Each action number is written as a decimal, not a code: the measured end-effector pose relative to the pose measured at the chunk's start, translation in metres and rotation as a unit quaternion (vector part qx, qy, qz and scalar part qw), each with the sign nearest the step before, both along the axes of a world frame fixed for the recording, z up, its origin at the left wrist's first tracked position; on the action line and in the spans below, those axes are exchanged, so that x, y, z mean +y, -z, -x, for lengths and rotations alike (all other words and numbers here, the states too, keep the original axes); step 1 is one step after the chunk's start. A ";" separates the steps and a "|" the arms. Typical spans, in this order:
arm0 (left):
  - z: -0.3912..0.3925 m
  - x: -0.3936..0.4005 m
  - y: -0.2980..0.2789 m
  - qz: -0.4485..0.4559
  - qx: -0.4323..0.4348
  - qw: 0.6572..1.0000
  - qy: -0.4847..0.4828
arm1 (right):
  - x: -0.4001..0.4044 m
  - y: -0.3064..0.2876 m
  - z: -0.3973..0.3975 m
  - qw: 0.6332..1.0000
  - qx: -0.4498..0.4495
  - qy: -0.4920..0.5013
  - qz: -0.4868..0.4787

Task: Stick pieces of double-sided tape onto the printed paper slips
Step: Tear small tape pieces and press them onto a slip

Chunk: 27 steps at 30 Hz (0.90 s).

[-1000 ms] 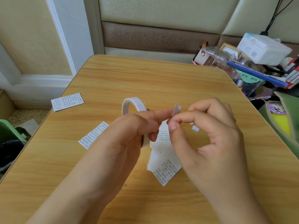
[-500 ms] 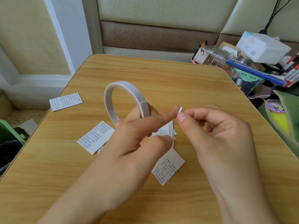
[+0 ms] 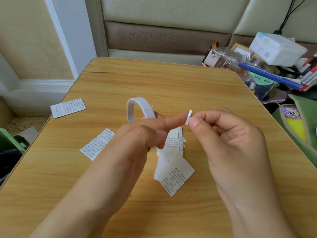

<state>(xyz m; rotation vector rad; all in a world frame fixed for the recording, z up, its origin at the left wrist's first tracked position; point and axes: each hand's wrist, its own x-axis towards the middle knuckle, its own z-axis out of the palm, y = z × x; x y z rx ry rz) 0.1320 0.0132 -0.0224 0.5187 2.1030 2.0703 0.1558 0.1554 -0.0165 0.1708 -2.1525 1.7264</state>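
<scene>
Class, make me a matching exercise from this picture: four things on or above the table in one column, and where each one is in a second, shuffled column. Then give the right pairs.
Column 1
1. tape roll
2. small tape piece
3. lone paper slip
4. heap of paper slips

Column 2
A. lying near the table's far left edge
B. pinched by the right hand, touching the left forefinger tip
C. on the table under and between both hands
D. held up in the left hand

Pairs: 1-D, 2-B, 3-A, 4-C
</scene>
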 end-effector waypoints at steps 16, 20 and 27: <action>-0.009 -0.005 0.002 0.068 0.116 0.991 -0.022 | -0.003 -0.004 -0.005 0.990 0.035 0.082 -0.105; -0.026 -0.004 -0.001 0.089 0.128 0.987 -0.043 | 0.000 -0.004 -0.005 0.993 0.023 0.072 -0.093; -0.030 0.000 -0.003 0.201 0.194 0.955 -0.096 | -0.002 -0.003 -0.006 0.985 0.034 0.086 -0.145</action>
